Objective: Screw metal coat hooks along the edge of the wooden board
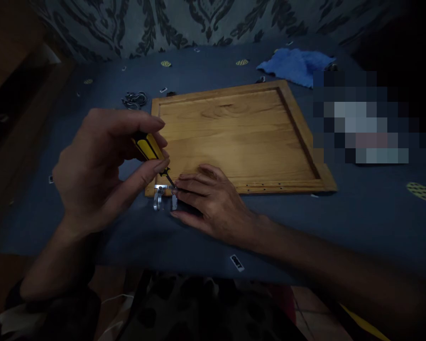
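My left hand [95, 161] is closed around the yellow and black handle of a screwdriver [149, 147], its shaft slanting down to the right. The tip meets a silver metal hinge [158, 196] at the near left edge of a framed wooden panel [227, 128]. My right hand [216, 203] lies low over that edge, its fingertips against the hinge's right side and its thumb below. The fingers partly hide the hinge and the screwdriver tip. Several small dark holes [264, 187] line the panel's near edge, right of my right hand.
A dark blue patterned cloth [287, 227] covers the table. Several metal hinges [134, 100] lie in a bunch behind my left hand. A blue rag [294, 65] is crumpled at the back right. A blurred, pixelated patch hides the area right of the panel.
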